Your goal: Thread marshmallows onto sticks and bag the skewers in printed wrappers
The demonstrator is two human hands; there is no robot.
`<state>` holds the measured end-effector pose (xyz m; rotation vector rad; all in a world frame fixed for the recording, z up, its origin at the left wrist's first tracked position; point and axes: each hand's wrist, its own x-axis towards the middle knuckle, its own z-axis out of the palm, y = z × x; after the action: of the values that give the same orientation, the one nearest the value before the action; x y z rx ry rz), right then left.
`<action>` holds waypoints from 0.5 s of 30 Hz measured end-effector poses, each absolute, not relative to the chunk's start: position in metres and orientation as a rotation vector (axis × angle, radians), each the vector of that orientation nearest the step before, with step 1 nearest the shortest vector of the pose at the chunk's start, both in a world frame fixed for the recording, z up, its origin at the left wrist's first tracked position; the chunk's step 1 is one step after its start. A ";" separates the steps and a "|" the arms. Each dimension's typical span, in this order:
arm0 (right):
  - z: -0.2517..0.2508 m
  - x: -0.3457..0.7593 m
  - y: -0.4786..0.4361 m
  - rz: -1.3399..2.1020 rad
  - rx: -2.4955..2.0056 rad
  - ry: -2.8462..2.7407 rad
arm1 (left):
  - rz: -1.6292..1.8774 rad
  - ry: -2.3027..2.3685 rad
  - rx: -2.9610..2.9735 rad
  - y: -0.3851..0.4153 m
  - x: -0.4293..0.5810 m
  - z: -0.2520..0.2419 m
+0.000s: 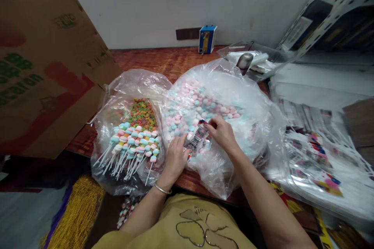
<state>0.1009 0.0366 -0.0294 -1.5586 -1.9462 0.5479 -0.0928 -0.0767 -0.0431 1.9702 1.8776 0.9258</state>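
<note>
Between my hands, over the front of a big clear plastic bag, is a small printed clear packet (196, 138). My left hand (176, 156) pinches its lower left end, and my right hand (221, 132) grips the upper right end with fingertips together. What the packet contains is too small to make out. Pink, white and blue marshmallows (201, 103) fill the large bag (251, 89) behind it. To the left, marshmallow skewers (134, 144) on white sticks lie in another clear bag (125, 76), beside colourful cereal rings (143, 113).
A large cardboard box (49, 66) stands at the left. A blue box-shaped device (207, 39) sits by the wall. A clear tray (271, 60) with a metal scoop (244, 61) is at the back right. Printed packets (315, 151) are heaped on the right, below a metal rack (312, 11).
</note>
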 end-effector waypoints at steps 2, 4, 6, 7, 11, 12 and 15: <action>-0.023 0.104 0.031 0.498 -1.538 -1.929 | 1.114 1.798 1.841 -0.083 -0.088 -0.032; -0.015 0.106 0.024 0.415 -1.472 -1.865 | 1.219 1.596 1.572 -0.091 -0.078 -0.020; -0.007 0.107 0.014 0.379 -1.347 -1.740 | 1.118 1.261 1.157 -0.100 -0.063 -0.010; -0.003 0.108 0.009 0.418 -1.286 -1.649 | 1.034 1.075 0.935 -0.103 -0.054 -0.007; 0.010 0.109 -0.022 0.926 -1.147 -1.152 | 0.959 0.623 0.353 -0.102 -0.018 -0.004; 0.011 0.109 -0.030 1.046 -1.119 -1.043 | 1.017 0.581 0.303 -0.099 -0.012 -0.003; 0.011 0.111 -0.054 1.246 -1.044 -0.891 | 1.233 0.573 0.306 -0.089 -0.002 -0.001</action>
<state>0.1109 -0.0544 0.0105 -1.0437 -0.8906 1.2462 -0.0018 -0.0889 -0.0008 0.3059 0.5727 1.2332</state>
